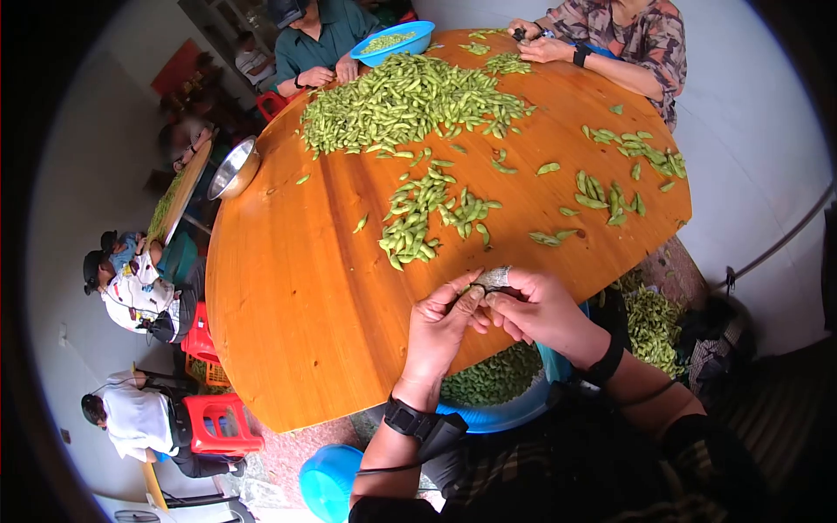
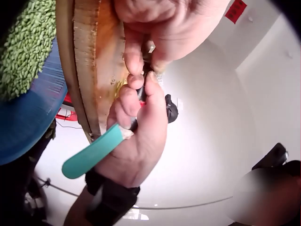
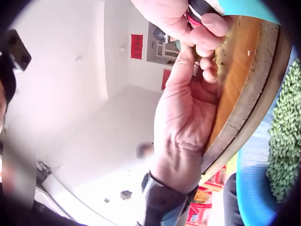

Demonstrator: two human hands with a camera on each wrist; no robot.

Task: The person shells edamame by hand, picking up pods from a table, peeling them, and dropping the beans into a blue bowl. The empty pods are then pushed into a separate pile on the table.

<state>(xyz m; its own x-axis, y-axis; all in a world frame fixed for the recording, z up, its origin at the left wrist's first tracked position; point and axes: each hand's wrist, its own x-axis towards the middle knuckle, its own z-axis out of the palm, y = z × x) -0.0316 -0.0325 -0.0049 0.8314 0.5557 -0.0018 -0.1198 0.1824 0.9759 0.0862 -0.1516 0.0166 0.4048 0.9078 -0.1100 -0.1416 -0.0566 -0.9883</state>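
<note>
My left hand and right hand meet over the near edge of the wooden table, fingertips together. The right hand grips a tool with a flat teal handle that sticks out below the palm; its working end is hidden among the fingers. A grey, speckled cover shows at the right fingertips. My left thumb and fingers pinch a small dark thing, mostly covered; I cannot tell what it is. Close ahead lies a small pile of green soybean pods.
A blue tub of shelled beans stands below the table edge. A large pod heap, a blue basin and a steel bowl lie farther off. Two people sit across the table. Red stools stand at left.
</note>
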